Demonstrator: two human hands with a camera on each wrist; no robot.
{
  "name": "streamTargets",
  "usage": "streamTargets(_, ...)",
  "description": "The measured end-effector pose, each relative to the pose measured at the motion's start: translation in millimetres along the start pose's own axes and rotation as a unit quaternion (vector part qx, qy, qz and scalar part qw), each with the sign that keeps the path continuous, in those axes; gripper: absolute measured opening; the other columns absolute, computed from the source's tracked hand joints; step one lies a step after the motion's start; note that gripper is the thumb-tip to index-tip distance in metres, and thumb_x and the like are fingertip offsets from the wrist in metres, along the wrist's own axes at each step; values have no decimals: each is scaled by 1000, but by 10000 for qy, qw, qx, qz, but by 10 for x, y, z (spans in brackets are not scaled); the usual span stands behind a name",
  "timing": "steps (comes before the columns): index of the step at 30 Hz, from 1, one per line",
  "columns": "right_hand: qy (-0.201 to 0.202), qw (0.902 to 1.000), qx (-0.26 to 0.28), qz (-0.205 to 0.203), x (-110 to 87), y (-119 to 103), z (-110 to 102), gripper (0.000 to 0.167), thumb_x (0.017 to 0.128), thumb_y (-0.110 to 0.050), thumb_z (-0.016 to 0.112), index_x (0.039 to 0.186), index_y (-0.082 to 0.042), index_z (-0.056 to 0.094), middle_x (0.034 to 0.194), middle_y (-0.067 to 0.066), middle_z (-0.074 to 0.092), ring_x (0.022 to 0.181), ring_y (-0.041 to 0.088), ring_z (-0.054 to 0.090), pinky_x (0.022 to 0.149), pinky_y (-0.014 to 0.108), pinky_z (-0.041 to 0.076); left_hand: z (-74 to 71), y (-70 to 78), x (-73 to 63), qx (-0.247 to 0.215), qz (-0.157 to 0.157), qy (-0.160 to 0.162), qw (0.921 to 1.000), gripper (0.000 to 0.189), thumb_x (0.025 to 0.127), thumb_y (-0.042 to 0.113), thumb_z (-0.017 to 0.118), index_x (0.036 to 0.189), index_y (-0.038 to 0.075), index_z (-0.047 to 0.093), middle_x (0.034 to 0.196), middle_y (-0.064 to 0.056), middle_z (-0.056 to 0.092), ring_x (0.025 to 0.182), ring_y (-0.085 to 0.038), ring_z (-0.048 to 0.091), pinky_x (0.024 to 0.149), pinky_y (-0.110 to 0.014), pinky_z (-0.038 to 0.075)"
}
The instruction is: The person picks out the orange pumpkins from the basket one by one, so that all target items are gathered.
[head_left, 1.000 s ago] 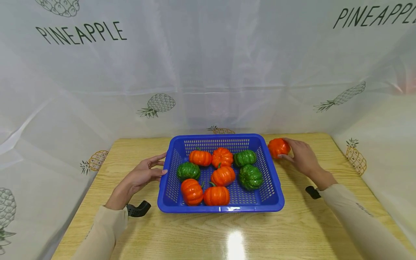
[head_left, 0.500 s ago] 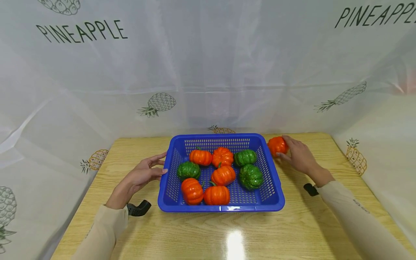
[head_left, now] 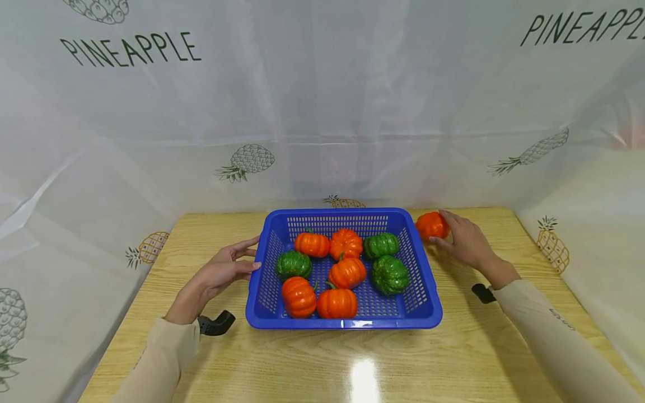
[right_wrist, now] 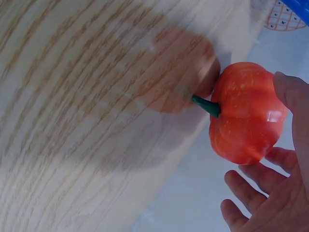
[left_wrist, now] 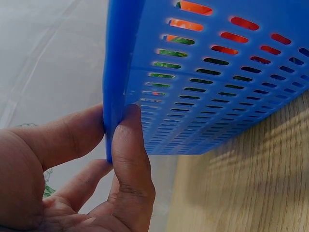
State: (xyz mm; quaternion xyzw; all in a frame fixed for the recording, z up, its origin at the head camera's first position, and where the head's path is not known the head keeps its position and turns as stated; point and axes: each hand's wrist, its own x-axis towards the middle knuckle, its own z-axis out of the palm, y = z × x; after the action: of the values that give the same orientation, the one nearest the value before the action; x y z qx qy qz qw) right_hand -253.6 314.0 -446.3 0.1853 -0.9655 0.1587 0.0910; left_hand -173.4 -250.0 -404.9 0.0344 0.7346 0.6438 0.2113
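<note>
"Orange pumpkin [head_left: 430,226], held beside a blue basket [head_left: 302,324]: where exactly did it sit, seen from your remote post?"

"I saw it just outside the basket's right-hand wall, near the far corner. The right hand [head_left: 468,243] pinched it between thumb and fingers, its remaining fingers fanned loose below. Whether it rested on the wooden table [head_left: 302,364] beside the basket or hung slightly above, I could not tell."

"And the left hand [head_left: 223,270]?"

"On the basket's opposite side, it pinched the rim between thumb and fingers. Five more orange pumpkins [head_left: 347,272] and three green pumpkins [head_left: 390,275] lay inside the basket."

"What, in your judgement, made for good handling?"

"I reckoned steadiness mattered most: light pressure on the rim so the basket did not slide, thumb and fingers set on opposing ribs, nothing tugging the stem. Glossy skin looked slippery to me, so a spare finger tucked beneath would likely have helped."

"Which way did the held pumpkin point?"

"My right wrist feed showed its green stem [right_wrist: 206,106] aimed toward the tabletop rather than at the basket; the head view hid it. Squat in build, it measured longer across the stem than along it, and that long axis ran roughly toward the basket."
</note>
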Motion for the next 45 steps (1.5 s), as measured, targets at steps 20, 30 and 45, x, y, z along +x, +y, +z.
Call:
streamTargets(20, 134, 9995, -56, -289, -14, -199, -237, 78, 96, -22, 79, 154, 14, 41, 150, 40, 46, 131, 62, 47, 110, 77, 35, 6, -1, -4, -8, -3, 3, 10000, 77, 104, -1, 61, 169, 3, 19, 147, -30, 43, 92, -13, 72, 86, -32, 62)
streamTargets(30, 136, 9967, -261, -756, -32, -767, -521, 79, 95, -31, 81, 156, 6, 46, 153, 33, 49, 136, 57, 48, 112, 75, 35, -1, -10, 7, -13, 28, -3, 10000, 78, 103, -1, 62, 169, 2, 20, 145, -30, 45, 93, -14, 72, 86, -32, 63)
streamTargets(45, -531, 9693, -499, -2349, -4, -1548, -517, 81, 96, -43, 78, 159, -2, 46, 159, 20, 49, 142, 44, 49, 119, 65, 36, 8, 5, -2, -23, -21, 24, 10000, 77, 103, -1, 62, 169, 3, 20, 147, -30, 44, 93, -14, 72, 87, -32, 63)
